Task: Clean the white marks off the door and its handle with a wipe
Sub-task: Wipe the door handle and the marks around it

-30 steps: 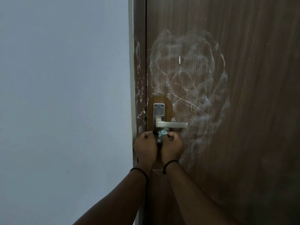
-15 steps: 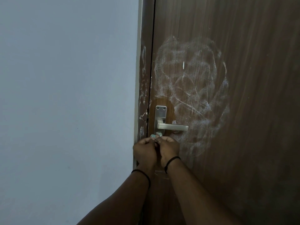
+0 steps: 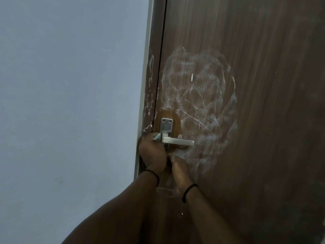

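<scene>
A brown wooden door [image 3: 263,85] carries a large swirl of white marks [image 3: 198,95] above and right of its silver lever handle [image 3: 177,142]. A clean brown patch surrounds the handle's plate [image 3: 166,126]. My left hand [image 3: 152,154] is closed on a small pale blue wipe [image 3: 157,136], whose tip pokes out against the handle's left end. My right hand [image 3: 179,169] is curled into a fist just below the handle, touching the left hand. I see nothing in it. Both wrists wear thin black bands.
The brown door frame [image 3: 151,95] left of the door gap also shows white streaks. A plain pale blue-grey wall [image 3: 70,103] fills the left half of the view.
My left hand has risen with the wipe to the handle's left end. My right hand has dropped lower and let go of the wipe.
</scene>
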The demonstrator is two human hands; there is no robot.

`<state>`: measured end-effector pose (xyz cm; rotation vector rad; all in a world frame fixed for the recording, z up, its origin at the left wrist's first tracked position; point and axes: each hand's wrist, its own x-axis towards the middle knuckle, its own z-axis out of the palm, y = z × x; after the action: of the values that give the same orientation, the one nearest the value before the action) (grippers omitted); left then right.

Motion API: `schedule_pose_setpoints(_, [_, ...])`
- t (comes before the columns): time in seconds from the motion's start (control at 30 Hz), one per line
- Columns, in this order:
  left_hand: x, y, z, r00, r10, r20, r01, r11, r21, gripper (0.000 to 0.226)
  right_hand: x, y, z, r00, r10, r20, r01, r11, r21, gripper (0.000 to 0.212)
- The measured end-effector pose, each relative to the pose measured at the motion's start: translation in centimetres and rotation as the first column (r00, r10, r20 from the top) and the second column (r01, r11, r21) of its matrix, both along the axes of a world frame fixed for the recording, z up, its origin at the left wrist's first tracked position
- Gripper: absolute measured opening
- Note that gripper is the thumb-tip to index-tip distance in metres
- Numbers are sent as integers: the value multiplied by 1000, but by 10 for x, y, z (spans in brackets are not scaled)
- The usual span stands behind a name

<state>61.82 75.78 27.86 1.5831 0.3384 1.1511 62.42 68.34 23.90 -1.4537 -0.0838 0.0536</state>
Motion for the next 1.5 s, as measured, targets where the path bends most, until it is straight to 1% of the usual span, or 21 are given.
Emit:
schedule_pose_setpoints(0.17, [18, 5, 52, 994, 16, 110, -28, 993, 114, 17, 0, -21, -3, 999, 5, 44, -1, 997, -80, 38])
schedule_pose_setpoints(0.27, [17, 9, 64, 994, -13, 111, -12, 975, 221, 20, 4, -25, -7, 998, 4, 60, 2, 996, -87, 38])
schedule_pose_setpoints(0.33, [10, 9, 56, 995, -18, 94, -3, 976, 217, 21, 4, -26, -9, 999, -5, 54, 9, 997, -71, 37])
schedule_pose_setpoints(0.43, [-7, 5, 31, 998, -52, 37, 47, 990, 136, 21, 3, -24, -12, 998, -28, 52, 31, 997, -69, 35])
schedule_pose_setpoints(0.7, [-29, 1, 5, 974, -42, -223, 67, 992, 106, 22, 0, -9, -12, 994, -50, 93, 56, 997, -58, 34])
schedule_pose_setpoints(0.8, [-29, 1, 0, 943, -157, -295, 143, 987, -69, 21, 0, -5, -10, 989, -92, 116, 101, 992, -70, 31])
schedule_pose_setpoints(0.87, [-29, 4, -12, 898, -305, -317, 272, 951, -146, 26, 0, -5, -10, 967, -152, 205, 187, 968, -165, 20])
schedule_pose_setpoints(0.9, [-32, 5, -9, 854, -365, -372, 310, 929, -200, 30, -2, -5, -10, 952, -144, 271, 207, 954, -218, 18])
schedule_pose_setpoints(0.93, [-31, 6, -17, 830, -331, -449, 299, 943, -143, 32, -2, -5, -11, 937, -120, 329, 212, 942, -259, 26])
schedule_pose_setpoints(0.97, [-28, 8, -23, 817, -373, -439, 328, 928, -178, 31, -3, -4, -12, 928, -93, 361, 204, 937, -283, 31])
schedule_pose_setpoints(1.0, [-25, 10, -23, 801, -488, -346, 386, 864, -324, 27, -5, -4, -13, 922, -79, 378, 206, 928, -310, 31])
schedule_pose_setpoints(1.03, [-25, 12, -25, 817, -507, -276, 394, 839, -376, 24, -6, -4, -13, 914, -75, 399, 220, 918, -329, 28])
schedule_pose_setpoints(1.07, [-27, 13, -23, 788, -546, -283, 416, 812, -410, 24, -7, -5, -13, 905, -82, 417, 244, 904, -352, 26])
schedule_pose_setpoints(1.13, [-36, 20, -15, 696, -672, -252, 473, 694, -542, 39, -6, -9, -11, 895, -92, 437, 279, 879, -386, 23])
schedule_pose_setpoints(1.17, [-39, 24, -15, 641, -721, -263, 512, 656, -554, 52, -6, -12, -9, 893, -92, 440, 285, 873, -397, 21])
schedule_pose_setpoints(1.2, [-40, 29, -16, 618, -732, -287, 542, 661, -519, 63, -8, -13, -8, 891, -91, 445, 289, 869, -402, 18])
schedule_pose_setpoints(1.23, [-42, 31, -17, 622, -728, -289, 560, 671, -485, 71, -10, -14, -7, 878, -93, 469, 304, 865, -399, 17])
schedule_pose_setpoints(1.27, [-41, 33, -17, 662, -696, -278, 557, 705, -440, 73, -13, -13, -5, 845, -105, 524, 348, 853, -390, 16])
schedule_pose_setpoints(1.37, [-34, 33, -20, 879, -432, -202, 375, 888, -266, 63, -21, -3, 12, 649, -167, 743, 526, 804, -278, 15])
schedule_pose_setpoints(1.43, [-30, 29, -19, 932, -332, -147, 310, 938, -157, 57, -17, 6, 37, 558, -176, 811, 566, 795, -218, 16])
schedule_pose_setpoints(1.5, [-26, 24, -17, 947, -291, -134, 281, 956, -84, 52, -7, 14, 64, 512, -152, 846, 599, 769, -224, 16])
